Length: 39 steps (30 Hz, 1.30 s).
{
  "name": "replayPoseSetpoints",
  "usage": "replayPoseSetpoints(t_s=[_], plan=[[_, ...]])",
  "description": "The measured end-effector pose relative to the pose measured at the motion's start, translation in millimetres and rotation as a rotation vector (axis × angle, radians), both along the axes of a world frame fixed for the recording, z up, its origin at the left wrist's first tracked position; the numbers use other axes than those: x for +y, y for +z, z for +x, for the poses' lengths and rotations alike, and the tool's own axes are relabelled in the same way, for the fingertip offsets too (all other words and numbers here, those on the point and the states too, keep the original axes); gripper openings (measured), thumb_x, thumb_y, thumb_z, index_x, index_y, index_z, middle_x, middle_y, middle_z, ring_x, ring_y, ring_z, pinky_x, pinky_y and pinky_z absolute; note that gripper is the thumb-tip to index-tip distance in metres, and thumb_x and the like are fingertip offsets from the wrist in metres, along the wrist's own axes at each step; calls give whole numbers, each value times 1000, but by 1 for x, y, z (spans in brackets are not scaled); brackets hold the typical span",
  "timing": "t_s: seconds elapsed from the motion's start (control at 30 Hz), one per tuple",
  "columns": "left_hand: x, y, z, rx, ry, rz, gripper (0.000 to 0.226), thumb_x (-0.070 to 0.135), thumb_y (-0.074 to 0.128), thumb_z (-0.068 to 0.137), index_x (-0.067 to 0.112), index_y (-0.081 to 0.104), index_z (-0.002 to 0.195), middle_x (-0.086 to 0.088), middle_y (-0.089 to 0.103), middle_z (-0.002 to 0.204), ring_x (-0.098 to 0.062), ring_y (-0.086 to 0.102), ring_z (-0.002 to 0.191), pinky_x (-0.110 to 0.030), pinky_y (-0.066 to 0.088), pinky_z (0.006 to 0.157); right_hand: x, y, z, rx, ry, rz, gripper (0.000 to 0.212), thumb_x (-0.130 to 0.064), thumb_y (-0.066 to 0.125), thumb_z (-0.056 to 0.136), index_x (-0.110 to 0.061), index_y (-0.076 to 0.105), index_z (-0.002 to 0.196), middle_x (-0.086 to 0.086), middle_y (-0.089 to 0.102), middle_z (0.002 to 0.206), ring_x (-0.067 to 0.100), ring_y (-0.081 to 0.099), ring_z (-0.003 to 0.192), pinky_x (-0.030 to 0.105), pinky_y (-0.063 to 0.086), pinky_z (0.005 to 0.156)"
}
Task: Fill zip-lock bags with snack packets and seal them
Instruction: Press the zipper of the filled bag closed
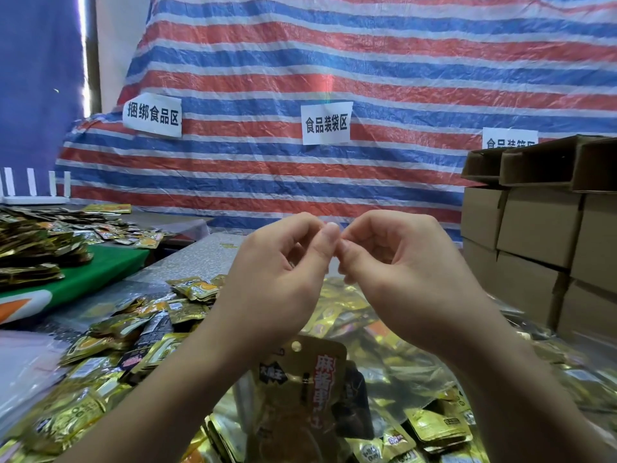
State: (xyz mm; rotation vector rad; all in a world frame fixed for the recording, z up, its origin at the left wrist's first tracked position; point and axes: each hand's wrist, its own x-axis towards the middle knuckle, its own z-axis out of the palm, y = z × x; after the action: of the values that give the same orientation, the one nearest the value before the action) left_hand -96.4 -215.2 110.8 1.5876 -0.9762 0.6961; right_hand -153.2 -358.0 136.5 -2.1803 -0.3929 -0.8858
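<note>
Both hands are up in the middle, fingertips touching. The left hand (pixel 280 262) and the right hand (pixel 397 259) pinch the top edge of a clear zip-lock bag (pixel 384 332). It hangs down near the person, with a gold snack packet (pixel 310 389) inside. The bag looks thin, floppy and slippery, so holding it by the zip strip seems best.
</note>
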Motion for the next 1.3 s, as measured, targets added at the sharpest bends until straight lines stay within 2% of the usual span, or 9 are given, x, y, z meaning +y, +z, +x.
replayPoseSetpoints(t_s=[0.17,0.37,0.57,0.67,0.8,0.87,1.0,1.2,1.3], plan=[[1,0,0,-66,99,-34,25,28,54,98,23,66,76,-2,55,63,-14,47,54,-22,33,47,-1,0,1,2,-2,-31,18,-37,66,92,-25,69,79,-3,70,71,16,68,68,45,56,63],[3,-1,5,-72,168,-142,32,24,54,101,11,61,72,-7,51,60,-20,41,50,-29,30,43,-5,-3,7,10,-43,-94,18,-35,64,93,-27,68,78,-11,68,71,9,64,68,29,52,59],[15,5,17,-30,234,-230,29,27,54,101,19,63,74,-6,54,62,-22,47,52,-41,37,47,-11,-3,10,22,-78,-133,19,-35,63,93,-26,68,77,-10,67,73,7,62,71,25,49,62],[22,6,23,-8,253,-269,29,29,54,101,20,64,75,-2,56,61,-18,47,52,-37,37,46,-15,-4,12,36,-98,-168,18,-35,63,94,-28,68,78,-15,65,73,1,59,72,16,45,63],[23,6,25,-18,278,-296,28,26,53,101,17,65,77,-5,57,65,-25,50,57,-41,38,50,-18,-4,13,55,-105,-196,17,-32,63,95,-30,66,78,-17,64,75,-3,57,72,10,43,61],[25,6,26,-24,287,-315,29,27,53,101,16,66,77,-5,57,62,-26,50,55,-41,37,48,-20,-3,13,53,-103,-204,19,-32,62,95,-31,64,77,-21,64,79,-2,57,72,10,43,61],[28,8,28,-47,301,-356,30,28,53,101,13,67,79,-12,59,65,-31,52,59,-44,40,50,-24,-1,13,44,-110,-207,18,-33,63,94,-28,66,77,-8,64,70,4,57,71,18,44,60],[35,11,30,-18,324,-388,29,30,53,101,16,67,79,-12,59,66,-34,53,63,-46,43,53,-29,1,9,66,-126,-218,17,-34,63,94,-28,66,79,-6,65,70,7,58,71,24,45,60],[38,13,31,-15,339,-400,29,30,53,101,18,66,78,-7,60,66,-27,55,62,-45,45,55,-32,2,8,74,-141,-230,18,-33,64,94,-27,66,77,-10,65,70,4,56,64,22,44,57]])
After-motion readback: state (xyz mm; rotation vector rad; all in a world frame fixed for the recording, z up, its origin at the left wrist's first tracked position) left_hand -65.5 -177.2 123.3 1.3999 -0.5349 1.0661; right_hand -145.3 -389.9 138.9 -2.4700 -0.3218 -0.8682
